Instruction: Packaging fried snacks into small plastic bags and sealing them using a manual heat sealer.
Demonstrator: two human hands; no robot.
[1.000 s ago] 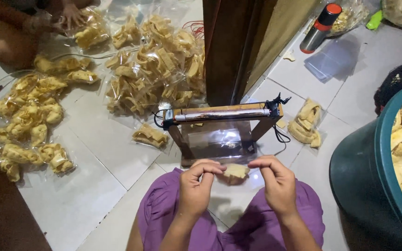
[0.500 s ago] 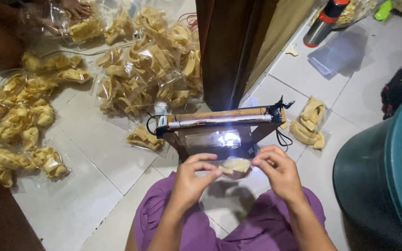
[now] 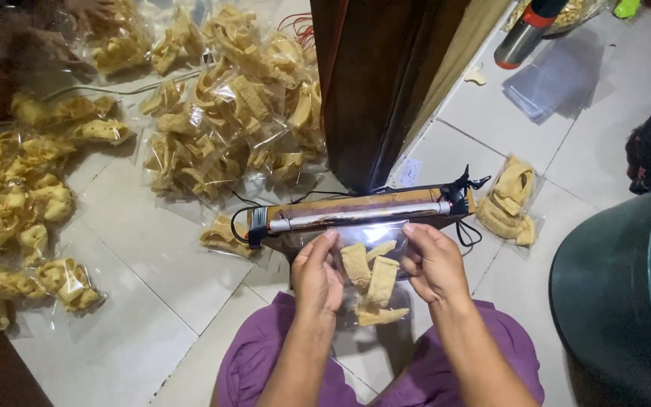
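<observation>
A clear plastic bag of yellow fried crackers (image 3: pixel 371 283) hangs upright between my hands. My left hand (image 3: pixel 316 273) pinches its left top corner and my right hand (image 3: pixel 435 263) pinches the right one. The bag's open mouth lies against the white bar of a wooden heat sealer (image 3: pixel 356 216) that stands on the tiled floor just in front of my hands. My knees in purple cloth (image 3: pixel 280 369) are below.
Many sealed cracker bags (image 3: pixel 235 113) are heaped at the upper left, with more (image 3: pixel 16 218) along the left edge. One sealed bag (image 3: pixel 508 200) lies right of the sealer. A dark green tub (image 3: pixel 619 294) stands at right, a wooden post (image 3: pixel 374 83) behind, empty bags (image 3: pixel 551 79) beyond. Another person's hand (image 3: pixel 88 9) is top left.
My hands have lifted the bag up and forward, so its mouth now rests at the sealer bar and the crackers hang lower in it.
</observation>
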